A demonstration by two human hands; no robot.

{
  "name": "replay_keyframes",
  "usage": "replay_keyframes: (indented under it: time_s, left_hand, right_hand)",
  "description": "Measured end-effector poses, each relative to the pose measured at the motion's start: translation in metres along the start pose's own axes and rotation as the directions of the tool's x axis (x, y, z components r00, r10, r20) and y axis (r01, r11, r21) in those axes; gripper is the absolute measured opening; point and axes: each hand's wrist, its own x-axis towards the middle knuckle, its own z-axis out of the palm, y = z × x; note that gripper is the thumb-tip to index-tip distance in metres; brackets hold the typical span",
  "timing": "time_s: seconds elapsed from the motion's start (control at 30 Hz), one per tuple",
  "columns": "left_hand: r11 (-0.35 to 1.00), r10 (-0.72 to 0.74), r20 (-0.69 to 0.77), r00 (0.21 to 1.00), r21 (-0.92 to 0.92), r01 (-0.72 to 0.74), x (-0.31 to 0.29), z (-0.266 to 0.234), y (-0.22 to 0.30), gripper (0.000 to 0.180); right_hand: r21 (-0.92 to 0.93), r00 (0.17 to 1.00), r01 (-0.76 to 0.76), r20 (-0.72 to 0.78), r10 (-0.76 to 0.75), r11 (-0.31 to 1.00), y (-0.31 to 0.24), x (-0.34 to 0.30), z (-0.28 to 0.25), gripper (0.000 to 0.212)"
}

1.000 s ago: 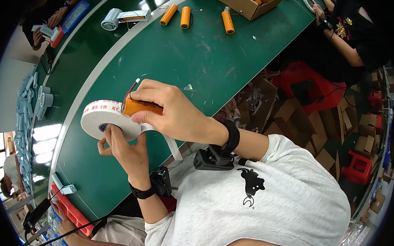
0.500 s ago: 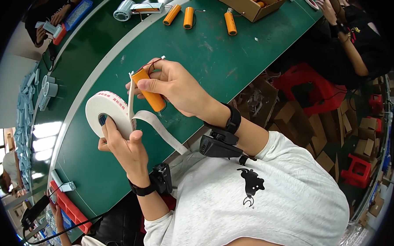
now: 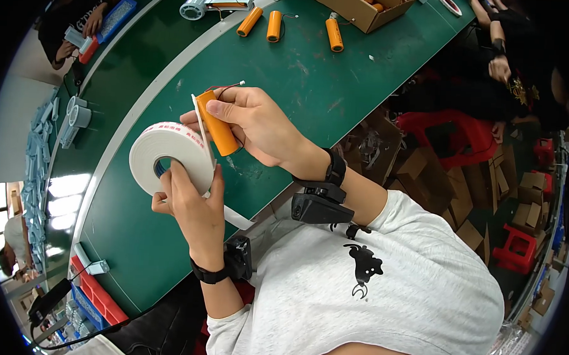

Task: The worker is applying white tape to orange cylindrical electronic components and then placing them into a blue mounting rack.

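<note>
My left hand [image 3: 191,208] grips a wide roll of white foam tape [image 3: 190,157], with fingers in its core and the thumb at its edge. From the roll a strip of tape [image 3: 202,120] runs up to the orange cylindrical battery [image 3: 218,127] and lies along its side. My right hand [image 3: 255,122] holds that battery tilted, thumb on its upper part and fingers behind it. Thin red and black wires with a small white connector [image 3: 241,83] stick out from its top. A loose tail of pale tape [image 3: 237,218] hangs below the roll, toward the table edge.
Three more orange batteries [image 3: 274,26] lie at the far side of the green table [image 3: 314,83], near a cardboard box [image 3: 368,10]. A light-blue fan-shaped housing [image 3: 195,6] sits beside them. Red stools [image 3: 448,137] and cartons stand on the right. Co-workers sit at far left and right.
The tape roll has moved right and up, closer to the battery, its face turned more toward me. My left thumb has closed against the roll's edge. The battery shifted slightly right.
</note>
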Motion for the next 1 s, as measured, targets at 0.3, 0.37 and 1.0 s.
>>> replay_keyframes:
  time_s: [0.3, 0.37, 1.0]
  left_hand:
    - [0.98, -0.198, 0.138, 0.97, 0.026, 0.196, -0.013, -0.004, 0.002, 0.053]
    - [0.976, -0.214, 0.231, 0.949, 0.01, 0.217, -0.034, -0.014, -0.009, 0.05]
    - [0.848, -0.05, 0.1, 0.994, 0.53, -0.01, 0.205, 0.014, -0.373, 0.092]
  right_hand:
    - [0.115, 0.981, 0.131, -0.161, -0.112, 0.985, 0.027, 0.025, 0.009, 0.026]
    - [0.279, 0.851, 0.484, -0.37, -0.372, 0.83, 0.002, 0.054, 0.007, 0.027]
    - [-0.262, 0.999, -0.017, -0.054, 0.003, 0.965, 0.005, 0.047, -0.016, 0.034]
